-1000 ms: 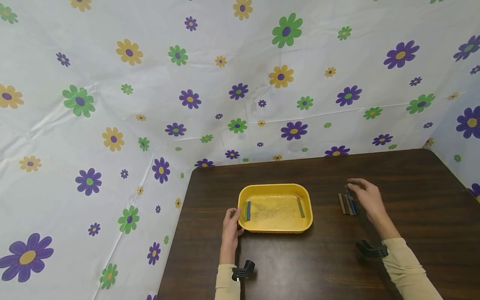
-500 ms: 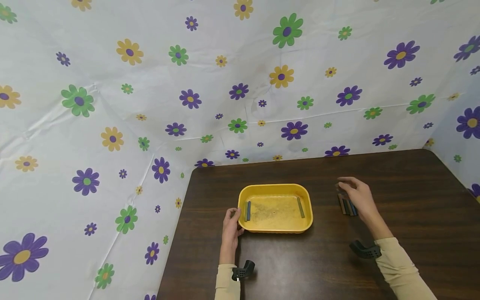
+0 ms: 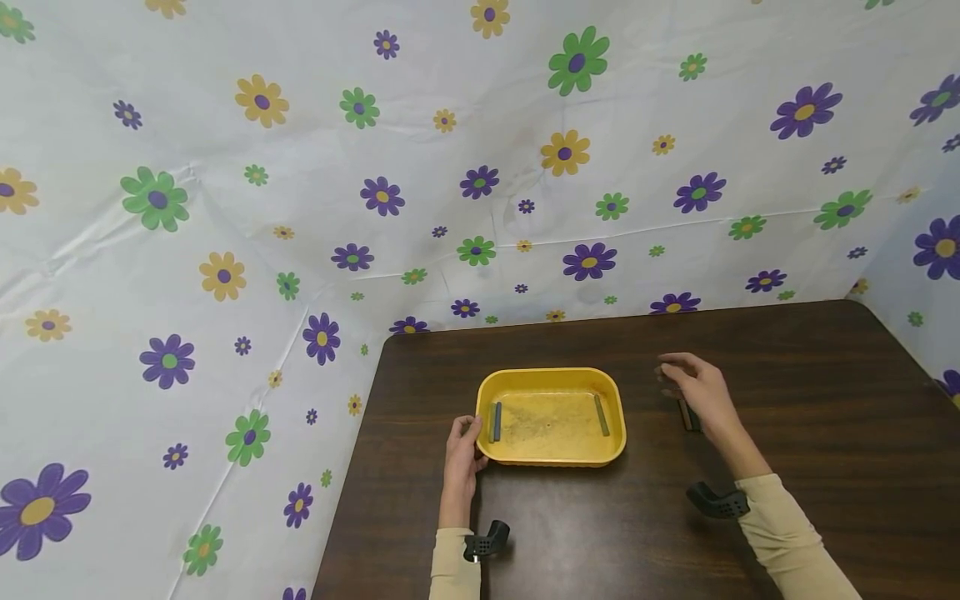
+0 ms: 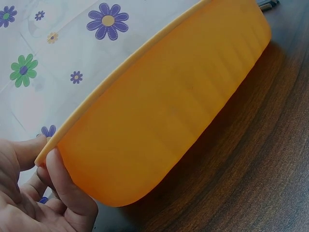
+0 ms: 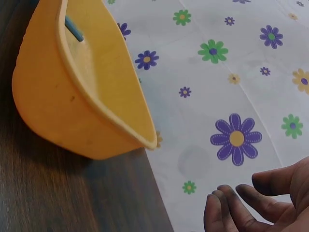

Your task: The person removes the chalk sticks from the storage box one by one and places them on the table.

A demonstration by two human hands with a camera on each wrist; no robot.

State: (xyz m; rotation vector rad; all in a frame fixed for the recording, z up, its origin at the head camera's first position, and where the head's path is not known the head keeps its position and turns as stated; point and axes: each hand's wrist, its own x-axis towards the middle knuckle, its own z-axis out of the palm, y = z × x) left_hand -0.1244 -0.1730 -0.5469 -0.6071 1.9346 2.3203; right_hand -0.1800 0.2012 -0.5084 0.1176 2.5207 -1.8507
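Observation:
My left hand point(image 3: 459, 462) pinches the left rim of a yellow plastic tub point(image 3: 551, 462); the left wrist view shows thumb and fingers on either side of that rim. Inside, a blue chalk stick point(image 3: 498, 422) and an olive one lie side by side at the left, and another olive chalk stick point(image 3: 602, 415) leans at the right end. My right hand point(image 3: 705, 396) hovers right of the tub with loosely bent fingers and nothing between them. Dark smudges coat its fingertips point(image 5: 227, 191). Beneath it lie several chalk sticks point(image 3: 684, 415), mostly hidden by the hand.
A dark wood-grain table point(image 3: 585, 533) carries everything. Behind and to the left hangs a white flower-print sheet point(image 3: 420, 150), meeting the table's back edge. Black camera mounts point(image 3: 487, 542) sit on both wrists over the beige sleeves.
My right hand has drifted left toward the tub, now covering more of the chalk sticks on the table. The left hand and the tub have stayed put.

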